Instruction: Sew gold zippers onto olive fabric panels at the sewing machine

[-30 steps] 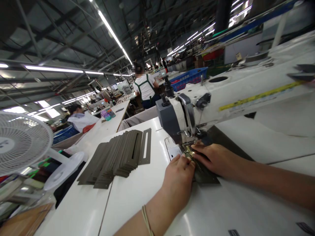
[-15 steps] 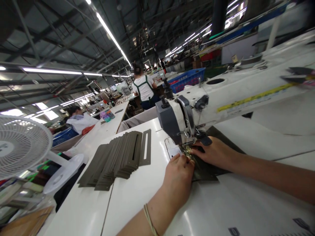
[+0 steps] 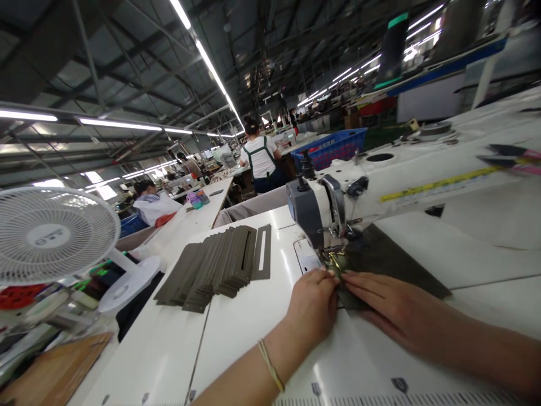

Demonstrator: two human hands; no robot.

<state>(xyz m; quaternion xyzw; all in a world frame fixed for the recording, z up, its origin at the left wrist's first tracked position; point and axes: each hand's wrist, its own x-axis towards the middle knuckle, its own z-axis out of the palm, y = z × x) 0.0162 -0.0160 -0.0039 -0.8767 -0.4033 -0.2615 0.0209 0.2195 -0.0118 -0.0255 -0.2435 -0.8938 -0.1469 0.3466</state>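
Observation:
A dark olive piece of fabric point(image 3: 395, 262) lies under the head of a sewing machine point(image 3: 315, 208), reaching out to the right on the white table. Just in front of the presser foot and its brass-coloured guide point(image 3: 336, 263), my left hand point(image 3: 313, 307) is closed, its curled fingers pinching the near edge of the piece. My right hand point(image 3: 391, 304) rests on the fabric with fingers stretched out flat, their tips beside the left fingertips. Both hands partly cover the near edge.
A fanned stack of olive slotted pieces point(image 3: 220, 262) lies left of the machine. Farther left stands a white fan point(image 3: 54, 234). Scissors point(image 3: 507, 158) rest on the machine arm, near a yellow tape measure point(image 3: 439, 183). Two people sit at tables beyond, near a blue crate point(image 3: 338, 148).
My right hand has drawn back from beside the needle and flattened on the fabric. More of the piece shows at right. The left hand stays near the foot; the view has shifted slightly.

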